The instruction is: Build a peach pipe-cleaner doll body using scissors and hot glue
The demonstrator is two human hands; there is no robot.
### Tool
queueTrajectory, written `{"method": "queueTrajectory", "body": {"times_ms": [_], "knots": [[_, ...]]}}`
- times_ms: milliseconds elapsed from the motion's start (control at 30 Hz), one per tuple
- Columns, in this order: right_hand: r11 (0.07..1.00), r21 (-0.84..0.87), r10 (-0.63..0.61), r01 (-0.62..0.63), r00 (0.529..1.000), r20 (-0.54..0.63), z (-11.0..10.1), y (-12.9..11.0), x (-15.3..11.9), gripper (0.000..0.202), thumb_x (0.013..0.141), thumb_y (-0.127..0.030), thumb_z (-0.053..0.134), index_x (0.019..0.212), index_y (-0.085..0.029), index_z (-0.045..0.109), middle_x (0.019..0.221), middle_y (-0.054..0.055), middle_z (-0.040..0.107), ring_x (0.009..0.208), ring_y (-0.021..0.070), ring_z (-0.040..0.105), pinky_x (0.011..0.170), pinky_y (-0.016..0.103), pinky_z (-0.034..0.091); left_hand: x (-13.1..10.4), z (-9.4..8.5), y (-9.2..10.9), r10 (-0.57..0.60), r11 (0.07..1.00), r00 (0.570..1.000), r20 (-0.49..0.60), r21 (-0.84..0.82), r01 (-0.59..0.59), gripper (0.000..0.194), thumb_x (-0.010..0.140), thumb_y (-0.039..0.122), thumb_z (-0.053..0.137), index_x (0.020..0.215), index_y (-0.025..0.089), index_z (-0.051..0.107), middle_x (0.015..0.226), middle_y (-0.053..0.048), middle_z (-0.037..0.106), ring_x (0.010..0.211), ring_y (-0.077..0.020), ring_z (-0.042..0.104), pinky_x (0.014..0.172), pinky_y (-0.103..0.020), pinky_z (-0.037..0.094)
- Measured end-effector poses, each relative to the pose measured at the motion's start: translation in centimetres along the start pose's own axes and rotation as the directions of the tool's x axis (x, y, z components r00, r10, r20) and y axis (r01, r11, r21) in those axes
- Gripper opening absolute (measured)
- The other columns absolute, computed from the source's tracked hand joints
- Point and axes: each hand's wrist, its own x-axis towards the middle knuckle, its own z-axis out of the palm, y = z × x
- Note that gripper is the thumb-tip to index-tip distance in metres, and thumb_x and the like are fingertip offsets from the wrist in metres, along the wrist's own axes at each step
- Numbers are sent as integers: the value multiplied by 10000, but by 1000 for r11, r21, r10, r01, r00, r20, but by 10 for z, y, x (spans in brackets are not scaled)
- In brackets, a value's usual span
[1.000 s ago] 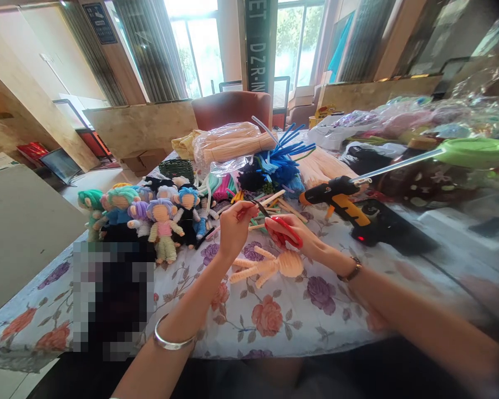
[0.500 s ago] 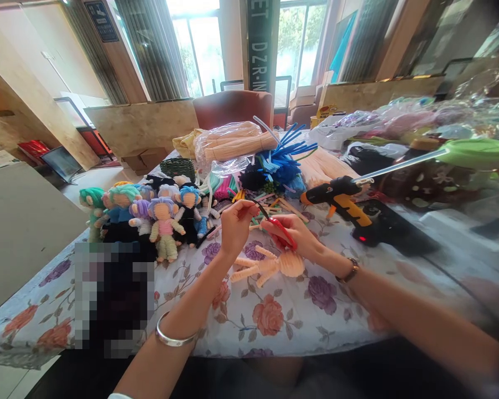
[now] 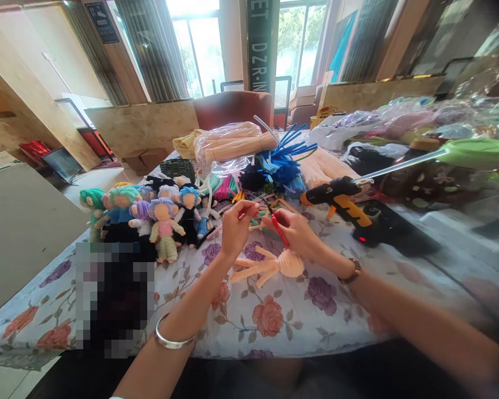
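My right hand [image 3: 293, 230] is closed around red-handled pliers [image 3: 280, 230], whose dark, thin tip points up and left toward my other hand. My left hand [image 3: 239, 224] is pinched, thumb against fingertips, just left of the tip; whatever sits in the pinch is too small to make out. Below both hands a bare peach doll body [image 3: 291, 264] of wound fuzzy stems lies on the cloth, its round head to the right and limbs to the left. Cut coloured fuzzy stems [image 3: 255, 221] are scattered behind my hands.
Several finished dolls [image 3: 164, 227] stand at the left. A glue gun [image 3: 341, 202] rests on its black stand [image 3: 399, 230] at the right, its red light lit. Behind lie blue stems [image 3: 289, 163] and a plastic-wrapped peach bundle [image 3: 237, 145]. A flowered tablecloth [image 3: 233, 338] covers the table.
The pliers have turned more upright in my right hand, and their dark tip shows more clearly. My left hand has shifted only slightly. The doll body stays where it was.
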Motion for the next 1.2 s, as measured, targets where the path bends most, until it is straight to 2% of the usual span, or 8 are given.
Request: {"method": "queueTrajectory", "body": {"times_ms": [133, 233, 333, 500, 600, 767, 867, 1200], "knots": [[938, -337, 71, -77, 997, -30, -13, 2, 7, 333, 842, -455, 507, 672, -169, 519, 638, 31, 586, 576, 137, 474, 541, 265, 292, 1, 0, -2, -10, 994, 999, 34, -113, 14, 142, 752, 331, 636, 785, 193, 627, 655, 19, 586, 612, -106, 532, 649, -245, 452], [753, -655, 80, -56, 997, 8, -23, 4, 9, 213, 826, -318, 542, 768, -126, 615, 788, 135, 660, 707, 217, 589, 580, 292, 344, 1, 0, -2, -54, 970, 994, 96, -230, 75, 203, 719, 377, 678, 786, 196, 614, 635, 31, 554, 562, -85, 488, 602, -235, 434], [627, -777, 134, -62, 991, 29, -27, 4, 7, 202, 813, -269, 571, 812, -86, 658, 820, 208, 664, 753, 282, 632, 581, 319, 380, 1, 0, -1, -125, 930, 979, 159, -325, 172, 267, 665, 402, 729, 783, 198, 603, 631, 37, 541, 541, -71, 464, 563, -223, 411], [582, -808, 186, -90, 982, 26, -30, -7, 0, 131, 760, -182, 643, 814, -70, 683, 793, 234, 661, 724, 302, 651, 553, 316, 390, 1, 1, -1, -247, 896, 953, 174, -333, 293, 296, 633, 389, 754, 794, 176, 626, 680, 14, 596, 580, -73, 503, 580, -224, 420], [579, -812, 169, -81, 985, 22, -33, -15, 0, 182, 832, -223, 574, 810, -81, 687, 770, 218, 668, 692, 280, 650, 542, 304, 373, 0, 2, 1, -290, 888, 942, 170, -318, 331, 325, 605, 378, 771, 796, 160, 623, 681, 7, 631, 583, -69, 514, 577, -213, 412], [842, -526, -125, 117, 992, 20, -37, -17, 7, 262, 919, -276, 447, 854, -156, 671, 750, 79, 691, 628, 162, 604, 577, 255, 372, -2, -1, 11, -291, 910, 922, 254, -225, 349, 354, 626, 360, 761, 848, 156, 575, 639, 6, 665, 542, -64, 499, 550, -200, 378], [907, -328, -264, 265, 963, 49, -36, -11, 12, 223, 908, -274, 472, 840, -166, 655, 782, 37, 682, 639, 123, 573, 609, 230, 392, -2, -4, 16, -308, 923, 891, 334, -122, 364, 413, 654, 359, 747, 962, 168, 548, 653, -3, 690, 522, -68, 495, 532, -198, 369], [744, -320, -498, 587, 806, 320, -35, 6, 15, 200, 919, -205, 456, 856, -154, 639, 871, 67, 634, 768, 149, 578, 681, 260, 435, 0, -8, 13, -301, 950, 858, 416, 48, 309, 434, 655, 378, 732, 981, 172, 532, 584, 8, 662, 458, -77, 493, 468, -185, 334]]}}
